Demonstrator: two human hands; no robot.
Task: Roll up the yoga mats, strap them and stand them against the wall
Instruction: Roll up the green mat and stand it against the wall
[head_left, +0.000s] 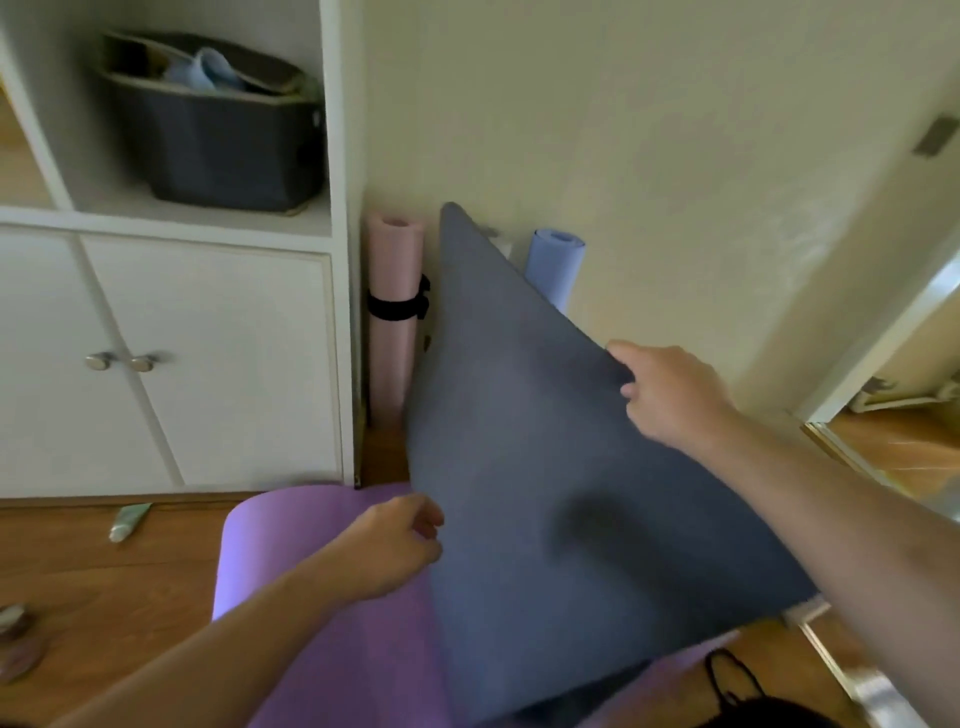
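The right hand (670, 397), in the middle right of the frame, has its grip closed on the right edge of the dark gray mat (545, 467), fingers curled over the edge. That arm reaches in from the lower right. The left hand (395, 545), lower middle, has its grip on the mat's left edge, fingers bent around it. That arm comes in from the lower left.

The gray mat is lifted between both hands, with one corner pointing up at the wall (649, 130). It is one of four mats. A purple mat (291, 561) lies flat on the wood floor (104, 582) under the hands. A pink mat (392, 332), rolled with a black strap (397, 306) around it, stands against the wall beside the white cabinet (208, 364). A blue rolled mat (556, 265) stands against the wall behind the gray one.

A dark bin (218, 145) sits on the cabinet shelf, upper left. A small tube (127, 522) lies on the floor, lower left.
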